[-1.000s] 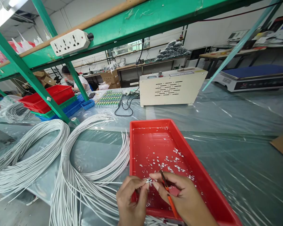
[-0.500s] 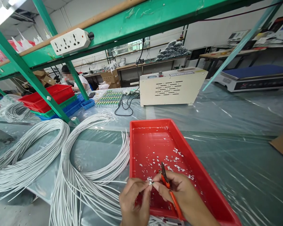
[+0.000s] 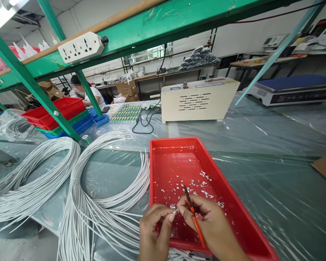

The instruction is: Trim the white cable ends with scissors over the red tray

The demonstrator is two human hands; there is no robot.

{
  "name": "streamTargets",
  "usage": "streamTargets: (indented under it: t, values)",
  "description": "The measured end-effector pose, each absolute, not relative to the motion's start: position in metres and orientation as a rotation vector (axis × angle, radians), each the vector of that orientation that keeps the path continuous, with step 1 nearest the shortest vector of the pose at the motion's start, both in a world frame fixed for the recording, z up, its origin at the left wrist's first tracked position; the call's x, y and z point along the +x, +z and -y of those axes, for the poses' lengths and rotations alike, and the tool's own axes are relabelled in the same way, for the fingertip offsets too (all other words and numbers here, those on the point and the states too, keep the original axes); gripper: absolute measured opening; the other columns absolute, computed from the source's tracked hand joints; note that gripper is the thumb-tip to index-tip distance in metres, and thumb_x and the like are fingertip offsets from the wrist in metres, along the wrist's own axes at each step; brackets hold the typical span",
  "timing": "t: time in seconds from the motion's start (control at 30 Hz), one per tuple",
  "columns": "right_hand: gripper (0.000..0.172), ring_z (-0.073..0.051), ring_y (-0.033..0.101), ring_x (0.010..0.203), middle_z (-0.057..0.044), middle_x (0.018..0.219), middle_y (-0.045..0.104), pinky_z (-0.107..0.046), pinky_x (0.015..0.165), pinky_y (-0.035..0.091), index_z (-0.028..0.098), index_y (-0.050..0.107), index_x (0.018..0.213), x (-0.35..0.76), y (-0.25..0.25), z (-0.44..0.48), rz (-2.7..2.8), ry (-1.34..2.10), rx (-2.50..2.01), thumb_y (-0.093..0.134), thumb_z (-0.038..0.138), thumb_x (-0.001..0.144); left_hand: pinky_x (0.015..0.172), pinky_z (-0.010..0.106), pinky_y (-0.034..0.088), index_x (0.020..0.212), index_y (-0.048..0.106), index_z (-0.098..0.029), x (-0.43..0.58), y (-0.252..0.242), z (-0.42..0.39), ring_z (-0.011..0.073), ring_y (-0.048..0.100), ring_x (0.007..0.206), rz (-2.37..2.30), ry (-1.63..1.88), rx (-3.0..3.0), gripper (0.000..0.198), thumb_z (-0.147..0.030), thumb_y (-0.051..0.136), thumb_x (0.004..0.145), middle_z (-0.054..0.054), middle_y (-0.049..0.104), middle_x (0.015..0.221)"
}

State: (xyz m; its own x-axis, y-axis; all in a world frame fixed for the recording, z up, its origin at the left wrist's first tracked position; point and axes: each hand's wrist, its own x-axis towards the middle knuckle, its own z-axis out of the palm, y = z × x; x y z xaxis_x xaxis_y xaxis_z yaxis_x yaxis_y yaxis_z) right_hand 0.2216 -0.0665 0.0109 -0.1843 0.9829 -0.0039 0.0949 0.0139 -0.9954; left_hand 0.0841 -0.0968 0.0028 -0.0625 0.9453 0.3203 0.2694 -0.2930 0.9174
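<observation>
Over the near end of a red tray [image 3: 244,214], my left hand [image 3: 155,226] pinches the end of a white cable [image 3: 175,211] between thumb and forefinger. The cable's stripped-looking tip is too small to make out clearly. Close beside it, my right hand [image 3: 209,221] grips orange-handled cutters [image 3: 198,230] in its palm, their dark jaws pointing up and away. Its thumb and forefinger are closed near the cable tip; whether they hold a scrap cannot be told. Small silvery white scraps [image 3: 205,194] lie scattered across the tray's floor. A loose bundle of white cables [image 3: 80,203] spreads left of the tray.
Another coil of white cables [image 3: 51,152] lies farther left. Behind the tray stands a cream machine [image 3: 192,105]. Stacked red trays [image 3: 57,112], green circuit boards [image 3: 126,113] and a blue-topped scale [image 3: 301,85] are around. A green frame with a power strip [image 3: 81,47] crosses above. A person sits behind.
My right fingertips have drawn slightly up and away from the left ones at the cable tip. The cutters have tilted a little left in my right hand.
</observation>
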Motion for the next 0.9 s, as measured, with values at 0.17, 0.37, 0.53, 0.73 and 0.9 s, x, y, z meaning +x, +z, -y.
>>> streamTargets:
  t: [0.17, 0.37, 0.53, 0.73, 0.9]
  values:
    - [0.017, -0.012, 0.039, 0.049, 0.004, 0.052, 0.045, -0.022, 0.046, 0.03, 0.019, 0.048, 0.057, 0.2306, 0.0089, 0.0606, 1.733, 0.881, -1.356, 0.052, 0.023, 0.073, 0.06, 0.022, 0.042, 0.073, 0.066, -0.018, 0.0808, 0.0079, 0.0938, 0.0153, 0.057, 0.065, -1.375, 1.379, 1.479, 0.017, -0.026, 0.055, 0.082, 0.002, 0.064, 0.067]
    - [0.021, -0.014, 0.045, 0.051, 0.002, 0.052, 0.047, -0.022, 0.047, 0.036, 0.018, 0.055, 0.06, 0.2281, 0.0153, 0.0627, 1.705, 0.962, -1.271, 0.055, 0.03, 0.076, 0.058, 0.022, 0.043, 0.07, 0.067, -0.017, 0.0805, 0.011, 0.0928, 0.015, 0.056, 0.062, -1.404, 1.377, 1.454, 0.019, -0.028, 0.056, 0.081, 0.002, 0.063, 0.065]
    - [0.019, -0.019, 0.056, 0.062, -0.002, 0.06, 0.06, -0.025, 0.056, 0.045, 0.015, 0.069, 0.082, 0.2241, 0.0155, 0.0685, 1.483, 1.397, -1.182, 0.065, 0.028, 0.069, 0.054, 0.021, 0.041, 0.073, 0.07, -0.018, 0.0824, 0.009, 0.093, 0.0133, 0.053, 0.056, -1.375, 1.435, 1.511, 0.015, -0.024, 0.059, 0.08, 0.001, 0.063, 0.061]
    - [0.019, -0.015, 0.051, 0.056, -0.002, 0.061, 0.061, -0.023, 0.053, 0.043, 0.015, 0.072, 0.078, 0.2247, 0.0084, 0.0652, 1.395, 1.486, -1.137, 0.071, 0.03, 0.065, 0.052, 0.022, 0.043, 0.075, 0.071, -0.018, 0.0826, 0.0062, 0.0937, 0.0138, 0.055, 0.056, -1.337, 1.478, 1.532, 0.012, -0.023, 0.061, 0.078, 0.003, 0.065, 0.063]
    - [0.019, -0.01, 0.04, 0.046, 0.003, 0.05, 0.05, -0.02, 0.044, 0.035, 0.015, 0.071, 0.073, 0.2229, 0.0118, 0.064, 1.305, 1.553, -1.151, 0.073, 0.031, 0.063, 0.055, 0.022, 0.045, 0.079, 0.069, -0.017, 0.0815, 0.0036, 0.0941, 0.014, 0.057, 0.059, -1.324, 1.494, 1.583, 0.009, -0.018, 0.06, 0.078, 0.003, 0.066, 0.068]
